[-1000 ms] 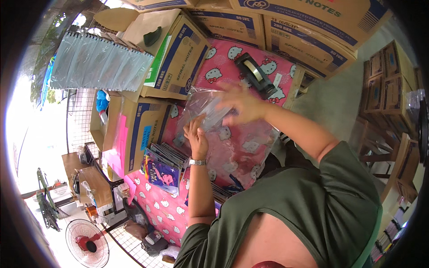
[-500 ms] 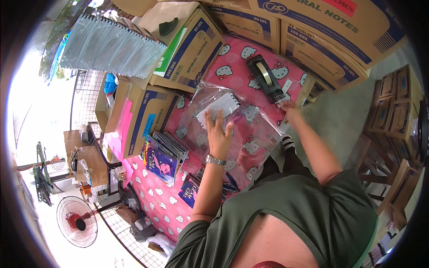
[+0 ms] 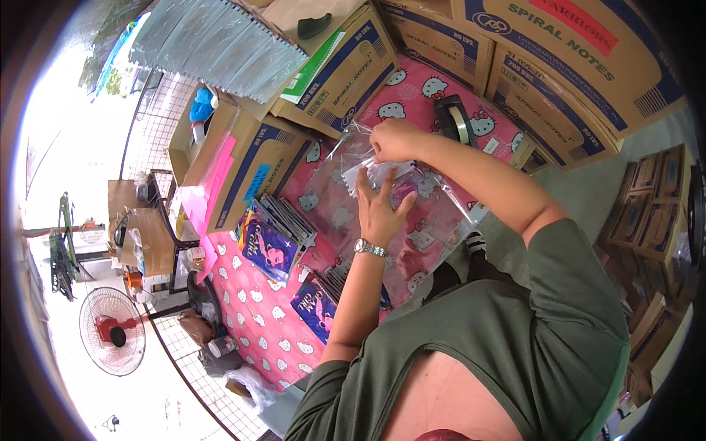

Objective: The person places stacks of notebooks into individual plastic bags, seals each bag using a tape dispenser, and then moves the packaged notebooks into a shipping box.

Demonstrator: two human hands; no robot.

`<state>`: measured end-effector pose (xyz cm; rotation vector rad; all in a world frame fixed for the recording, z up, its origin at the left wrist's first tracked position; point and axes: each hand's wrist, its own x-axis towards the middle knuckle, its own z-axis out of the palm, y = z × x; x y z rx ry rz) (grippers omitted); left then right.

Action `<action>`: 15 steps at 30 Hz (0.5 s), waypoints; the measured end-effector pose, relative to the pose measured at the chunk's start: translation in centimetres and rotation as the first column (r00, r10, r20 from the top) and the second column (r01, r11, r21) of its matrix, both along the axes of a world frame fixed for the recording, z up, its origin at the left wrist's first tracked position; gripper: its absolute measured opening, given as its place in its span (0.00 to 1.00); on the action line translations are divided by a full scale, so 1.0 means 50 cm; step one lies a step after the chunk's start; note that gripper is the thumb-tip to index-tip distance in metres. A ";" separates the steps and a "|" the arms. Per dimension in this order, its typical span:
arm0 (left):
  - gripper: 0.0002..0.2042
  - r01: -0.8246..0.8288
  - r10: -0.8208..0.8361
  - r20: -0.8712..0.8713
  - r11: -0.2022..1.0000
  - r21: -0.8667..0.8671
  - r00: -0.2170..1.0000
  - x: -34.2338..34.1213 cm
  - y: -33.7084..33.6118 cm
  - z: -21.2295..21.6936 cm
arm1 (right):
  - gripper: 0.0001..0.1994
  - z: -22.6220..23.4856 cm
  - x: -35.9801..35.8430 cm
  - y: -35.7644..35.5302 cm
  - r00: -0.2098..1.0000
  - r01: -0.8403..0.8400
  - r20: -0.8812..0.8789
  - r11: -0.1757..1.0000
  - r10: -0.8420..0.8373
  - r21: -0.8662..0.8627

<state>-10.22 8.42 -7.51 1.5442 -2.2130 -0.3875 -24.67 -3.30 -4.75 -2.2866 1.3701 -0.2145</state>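
My left hand (image 3: 380, 209) lies with fingers spread on a clear plastic wrapper (image 3: 334, 187). Inside the wrapper is a small white-paged spiral notebook (image 3: 382, 172), partly covered by my fingers. Above it, my right hand (image 3: 397, 141) is closed at the far part of the wrapper. Whatever is between those fingertips is hidden. A black tape dispenser (image 3: 446, 117) with a pale roll stands just beyond my right forearm, which hides its near end.
Purple-covered notebooks lie in a bundle (image 3: 268, 246) and a second bundle (image 3: 315, 307) left of my left arm. Cardboard boxes (image 3: 338, 88) line the far side of the pink patterned tablecloth (image 3: 257, 316). Bagged spiral notebooks (image 3: 213, 48) lie atop one box.
My right hand has left the tape dispenser and moved left to the wrapper, near my left hand. My left hand stays on the wrapper with fingers spread. The view has shifted slightly.
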 end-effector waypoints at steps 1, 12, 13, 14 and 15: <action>0.33 0.000 0.000 0.004 1.000 -0.001 1.000 0.001 0.002 0.001 | 0.13 -0.004 -0.002 0.005 1.000 0.028 -0.003 1.000 -0.028 -0.009; 0.24 0.105 -0.089 -0.270 0.993 0.048 0.959 0.126 -0.066 0.010 | 0.14 -0.014 -0.024 0.133 0.859 -0.113 0.370 0.837 0.353 -0.536; 0.20 0.091 -0.079 -0.336 0.996 0.021 0.938 0.119 -0.075 0.007 | 0.12 0.017 -0.017 0.121 0.812 -0.056 0.475 0.856 0.339 -0.514; 0.16 0.074 -0.070 -0.401 0.997 -0.005 0.913 0.117 -0.082 0.006 | 0.11 0.027 -0.007 0.094 0.750 0.020 0.600 0.897 0.278 -0.441; 0.14 0.105 -0.106 -0.397 0.994 -0.023 0.911 0.111 -0.084 0.019 | 0.11 0.029 -0.012 0.064 0.675 0.098 0.713 0.934 0.191 -0.343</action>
